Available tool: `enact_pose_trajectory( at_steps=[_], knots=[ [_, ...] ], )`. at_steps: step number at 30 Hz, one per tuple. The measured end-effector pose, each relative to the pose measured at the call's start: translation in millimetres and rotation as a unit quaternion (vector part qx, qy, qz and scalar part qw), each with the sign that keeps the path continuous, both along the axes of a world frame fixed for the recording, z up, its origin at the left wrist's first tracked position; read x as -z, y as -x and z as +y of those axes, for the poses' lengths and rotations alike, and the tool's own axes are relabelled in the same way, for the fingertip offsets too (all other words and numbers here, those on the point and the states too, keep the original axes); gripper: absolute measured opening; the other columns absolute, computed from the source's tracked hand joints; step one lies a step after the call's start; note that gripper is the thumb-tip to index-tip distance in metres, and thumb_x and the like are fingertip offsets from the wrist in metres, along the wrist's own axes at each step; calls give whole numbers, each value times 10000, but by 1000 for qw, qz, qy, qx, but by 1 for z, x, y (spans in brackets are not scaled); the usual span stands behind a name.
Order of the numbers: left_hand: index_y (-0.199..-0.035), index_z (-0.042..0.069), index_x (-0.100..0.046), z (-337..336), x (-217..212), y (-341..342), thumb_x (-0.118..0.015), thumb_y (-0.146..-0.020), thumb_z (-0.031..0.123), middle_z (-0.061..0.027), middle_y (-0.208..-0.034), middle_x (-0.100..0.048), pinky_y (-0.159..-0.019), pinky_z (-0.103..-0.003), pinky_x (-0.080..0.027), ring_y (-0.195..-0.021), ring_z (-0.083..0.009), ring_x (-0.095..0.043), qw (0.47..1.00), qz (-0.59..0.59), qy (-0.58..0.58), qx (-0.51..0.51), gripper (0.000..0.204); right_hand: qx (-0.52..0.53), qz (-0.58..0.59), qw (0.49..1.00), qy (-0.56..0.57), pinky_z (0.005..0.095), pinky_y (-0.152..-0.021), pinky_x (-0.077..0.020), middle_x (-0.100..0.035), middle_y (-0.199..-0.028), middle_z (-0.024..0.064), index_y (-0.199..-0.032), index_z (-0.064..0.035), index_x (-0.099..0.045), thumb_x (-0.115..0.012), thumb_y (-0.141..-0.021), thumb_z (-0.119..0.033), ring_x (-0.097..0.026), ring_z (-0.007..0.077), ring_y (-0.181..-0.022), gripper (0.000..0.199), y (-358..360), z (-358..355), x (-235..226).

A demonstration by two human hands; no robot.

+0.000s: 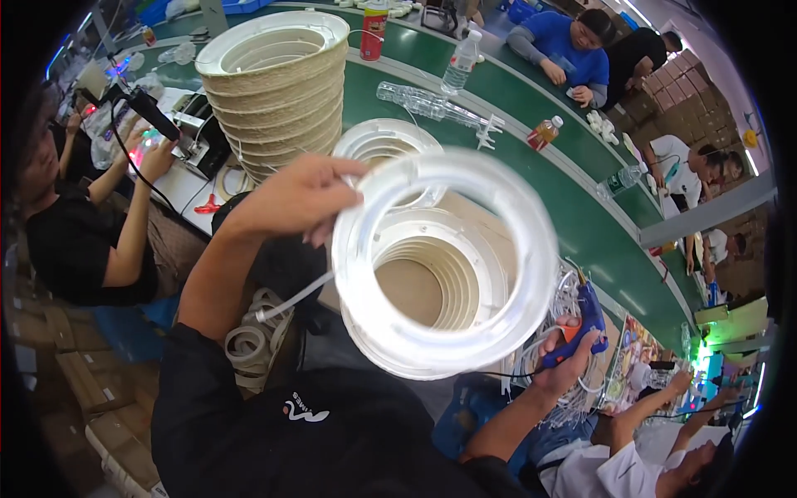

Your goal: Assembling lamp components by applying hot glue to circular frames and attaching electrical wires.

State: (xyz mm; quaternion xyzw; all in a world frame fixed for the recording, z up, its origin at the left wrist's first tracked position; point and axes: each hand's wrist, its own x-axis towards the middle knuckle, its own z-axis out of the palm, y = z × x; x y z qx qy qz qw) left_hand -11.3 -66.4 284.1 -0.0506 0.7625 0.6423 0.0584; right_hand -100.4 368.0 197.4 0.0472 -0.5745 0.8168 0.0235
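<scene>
My left hand (295, 197) grips the left rim of a white plastic ring (535, 274), which is blurred by motion. The ring is tilted up in front of me. Through its opening shows a stack of similar white rings (484, 266) with a round hollow middle. My right hand (558, 365) is wrapped round a blue hot-glue gun (591, 314) with an orange part near the fingers. The gun points upward, to the right of the ring. A thin white cable (295, 296) sticks out from the ring's left side. Part of the ring stack is hidden behind the raised ring.
A tall stack of cream rings (278, 108) stands at the left on the green conveyor (573, 195). Another white ring (365, 137) lies behind mine. Bottles, a red can (374, 33) and clear plastic parts (423, 100) sit beyond. White wires bunch at right. Co-workers sit on both sides.
</scene>
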Motion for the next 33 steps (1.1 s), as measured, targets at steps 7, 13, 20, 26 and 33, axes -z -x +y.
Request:
enact_pose_trajectory(
  at_steps=[7,13,20,26,33],
  knots=[
    [-1182,-67,-630,-43,19,47,-539,-930,113,-88,-743,-674,-444,-230,-489,-502,-104,-607,979,97,-18,-180,322,15,-21,999,26,217,-428,-408,-607,-976,91,-1056,-39,-561,-429,-1067,-474,-504,97,-543,455,-1,1,14],
    [-1176,-62,-614,-47,85,90,-542,-917,126,-91,-709,-658,-443,-243,-506,-495,-131,-612,978,17,22,-209,328,23,-46,999,-17,246,-435,-407,-632,-955,94,-1045,-56,-567,-432,-1056,-502,-514,107,-540,466,-10,-7,28],
    [-1297,-37,-554,-42,112,60,-509,-928,95,-139,-666,-665,-454,-303,-539,-512,-187,-654,970,-1,45,-239,394,-15,-31,998,-58,264,-435,-421,-632,-956,128,-1036,-32,-560,-438,-1051,-505,-529,137,-527,489,-21,-5,32],
    [-1495,37,-379,-39,118,38,-558,-936,109,-111,-676,-660,-452,-290,-523,-501,-162,-630,969,4,42,-243,592,-108,38,987,-113,267,-449,-452,-633,-988,194,-1097,35,-563,-486,-1032,-500,-585,192,-561,544,-27,-15,-2],
    [-1246,-17,-530,10,148,9,-644,-971,103,14,-722,-592,-571,-187,-437,-609,-45,-538,905,161,-22,-392,321,-206,89,921,-317,282,-614,-483,-670,-867,106,-1059,32,-644,-750,-889,-294,-626,163,-712,382,-28,-77,-57]
  ],
)
